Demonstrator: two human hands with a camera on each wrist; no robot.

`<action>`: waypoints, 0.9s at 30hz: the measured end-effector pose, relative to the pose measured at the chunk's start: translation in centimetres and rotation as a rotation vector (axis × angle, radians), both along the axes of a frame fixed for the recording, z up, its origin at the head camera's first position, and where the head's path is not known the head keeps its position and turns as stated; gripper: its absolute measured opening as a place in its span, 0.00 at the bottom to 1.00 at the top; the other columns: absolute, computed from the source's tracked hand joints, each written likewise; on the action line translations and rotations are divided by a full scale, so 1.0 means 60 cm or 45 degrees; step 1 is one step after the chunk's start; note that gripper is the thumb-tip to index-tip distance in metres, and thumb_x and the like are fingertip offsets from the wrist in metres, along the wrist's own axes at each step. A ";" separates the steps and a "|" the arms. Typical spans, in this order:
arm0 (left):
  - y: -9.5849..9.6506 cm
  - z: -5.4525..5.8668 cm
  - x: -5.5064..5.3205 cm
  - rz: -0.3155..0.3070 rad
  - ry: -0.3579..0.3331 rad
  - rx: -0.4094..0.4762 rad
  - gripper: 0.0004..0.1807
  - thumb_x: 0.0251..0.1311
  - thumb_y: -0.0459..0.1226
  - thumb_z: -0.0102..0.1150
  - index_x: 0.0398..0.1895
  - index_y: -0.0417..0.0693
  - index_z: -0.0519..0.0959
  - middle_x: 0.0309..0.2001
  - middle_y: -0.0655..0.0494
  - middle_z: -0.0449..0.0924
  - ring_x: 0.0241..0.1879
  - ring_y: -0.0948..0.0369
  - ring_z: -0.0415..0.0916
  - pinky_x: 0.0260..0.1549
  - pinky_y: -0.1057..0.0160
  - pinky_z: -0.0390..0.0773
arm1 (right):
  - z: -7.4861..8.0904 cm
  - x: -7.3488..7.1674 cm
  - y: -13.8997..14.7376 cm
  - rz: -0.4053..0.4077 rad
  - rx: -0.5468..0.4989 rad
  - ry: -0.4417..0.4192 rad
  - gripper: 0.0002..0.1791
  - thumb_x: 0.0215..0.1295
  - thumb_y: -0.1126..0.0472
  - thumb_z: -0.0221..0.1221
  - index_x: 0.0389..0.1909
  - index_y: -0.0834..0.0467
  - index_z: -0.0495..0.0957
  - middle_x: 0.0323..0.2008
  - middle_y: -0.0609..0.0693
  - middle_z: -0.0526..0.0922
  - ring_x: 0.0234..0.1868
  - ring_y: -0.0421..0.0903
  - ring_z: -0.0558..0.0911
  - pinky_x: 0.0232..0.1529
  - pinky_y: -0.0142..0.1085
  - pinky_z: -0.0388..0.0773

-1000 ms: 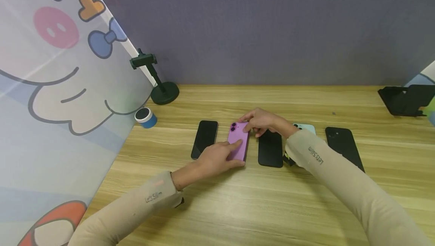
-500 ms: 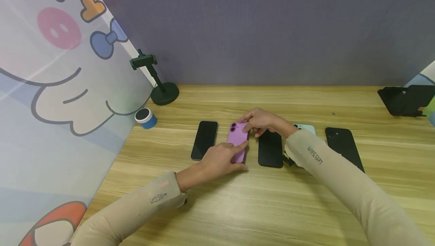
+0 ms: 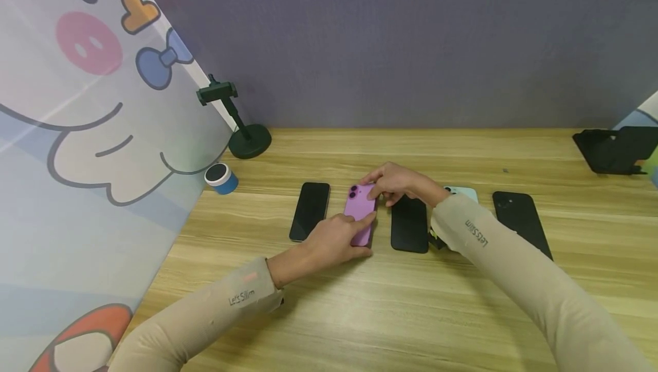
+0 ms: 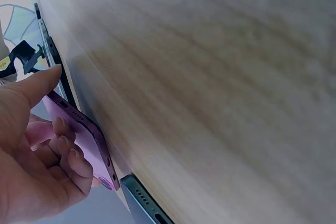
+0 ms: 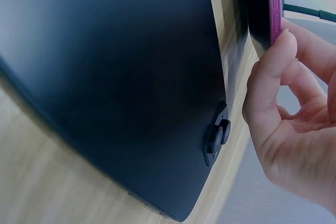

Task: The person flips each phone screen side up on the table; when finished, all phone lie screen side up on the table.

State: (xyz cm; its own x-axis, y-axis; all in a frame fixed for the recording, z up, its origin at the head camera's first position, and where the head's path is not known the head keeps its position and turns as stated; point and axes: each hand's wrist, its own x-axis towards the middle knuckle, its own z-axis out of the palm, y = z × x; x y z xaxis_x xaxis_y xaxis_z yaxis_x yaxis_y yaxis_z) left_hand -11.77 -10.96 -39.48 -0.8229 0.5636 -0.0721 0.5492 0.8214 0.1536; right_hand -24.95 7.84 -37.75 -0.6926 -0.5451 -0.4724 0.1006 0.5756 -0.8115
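Observation:
A pink phone (image 3: 360,212) lies back side up on the wooden table, its two camera lenses at the upper left corner. My right hand (image 3: 393,182) pinches its upper end; in the right wrist view the thumb is at the side edge by the buttons. My left hand (image 3: 334,240) reaches over the lower part, index finger stretched to the right edge, thumb extended just below the bottom edge. In the left wrist view the other fingers (image 4: 76,163) bend loosely over the pink back. A black phone (image 3: 409,226) lies just right of it, another black phone (image 3: 311,209) to its left.
A mint phone (image 3: 466,193) is mostly hidden by the right sleeve (image 3: 475,235). Farther right lies a black phone (image 3: 519,218). At the back left stand a dark green phone stand (image 3: 249,140) and a blue-and-white jar (image 3: 221,179); a black folding stand (image 3: 612,149) is at the back right.
My left hand has shifted slightly; its index finger moved from the middle of the pink phone's back to its right edge, the thumb slightly lower. My right hand has kept its place.

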 end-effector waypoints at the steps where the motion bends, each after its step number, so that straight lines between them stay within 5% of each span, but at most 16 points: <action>1: -0.001 0.000 0.000 -0.005 0.003 0.005 0.41 0.61 0.57 0.65 0.75 0.54 0.66 0.31 0.58 0.79 0.26 0.68 0.68 0.20 0.73 0.66 | 0.001 0.000 0.000 -0.002 0.000 -0.003 0.28 0.63 0.63 0.66 0.65 0.55 0.77 0.14 0.44 0.66 0.16 0.38 0.65 0.24 0.33 0.79; 8: -0.015 -0.002 -0.001 -0.065 0.034 0.108 0.39 0.65 0.53 0.62 0.76 0.49 0.65 0.28 0.59 0.77 0.24 0.68 0.67 0.20 0.74 0.65 | 0.002 0.000 -0.002 -0.010 -0.023 -0.002 0.27 0.64 0.62 0.65 0.65 0.55 0.77 0.13 0.44 0.65 0.16 0.38 0.65 0.25 0.33 0.80; 27: -0.054 0.001 -0.008 -0.103 -0.065 0.354 0.36 0.68 0.45 0.60 0.76 0.47 0.61 0.26 0.61 0.73 0.22 0.71 0.66 0.20 0.75 0.66 | -0.002 0.008 0.015 -0.010 -0.159 0.029 0.28 0.71 0.54 0.60 0.70 0.56 0.71 0.18 0.44 0.64 0.20 0.40 0.69 0.33 0.39 0.84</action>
State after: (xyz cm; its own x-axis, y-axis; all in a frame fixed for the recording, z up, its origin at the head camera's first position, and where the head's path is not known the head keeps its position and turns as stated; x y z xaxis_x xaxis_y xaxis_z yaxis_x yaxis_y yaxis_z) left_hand -12.27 -14.23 -39.43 -0.7736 0.6314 0.0540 0.5971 0.6977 0.3959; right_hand -24.46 8.76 -37.86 -0.7067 -0.5932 -0.3856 0.0856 0.4693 -0.8789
